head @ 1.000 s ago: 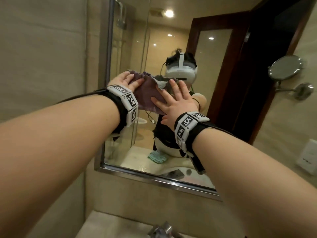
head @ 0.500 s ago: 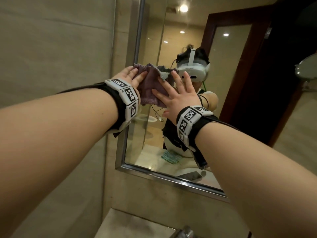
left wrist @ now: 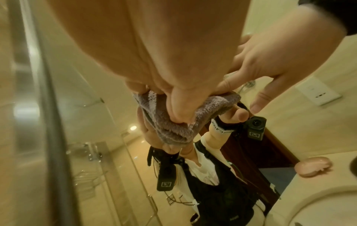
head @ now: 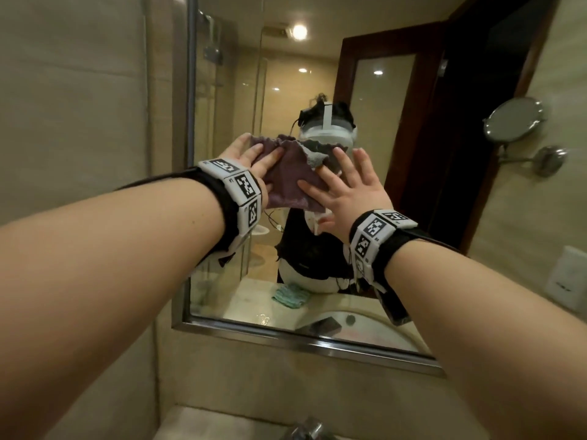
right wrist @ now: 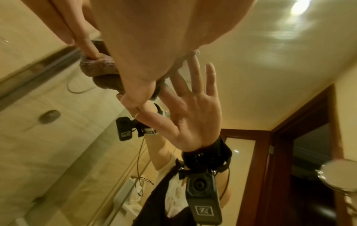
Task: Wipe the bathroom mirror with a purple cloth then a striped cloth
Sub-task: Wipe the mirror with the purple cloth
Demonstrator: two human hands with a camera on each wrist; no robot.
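A purple cloth (head: 289, 182) lies flat against the bathroom mirror (head: 286, 90), a little right of its left metal frame. My left hand (head: 254, 157) presses the cloth's left part with straight fingers. My right hand (head: 346, 182) is spread flat over its right part, with fingertips on the glass. In the left wrist view the cloth (left wrist: 170, 131) bunches under my thumb. In the right wrist view the cloth (right wrist: 100, 70) shows beside my palm. A teal cloth (head: 290, 295) appears only as a reflection low in the mirror, lying on the counter.
A round shaving mirror (head: 513, 119) on an arm sticks out from the right wall, with a wall socket (head: 568, 281) below it. The tap (head: 308, 427) and counter lie under the mirror. A pink soap dish (left wrist: 313, 167) sits by the basin (left wrist: 318, 206).
Both hands slid the purple cloth left to the mirror's frame, then back right and slightly lower. My head turned left, then back right. Both hands stayed flat on the cloth.
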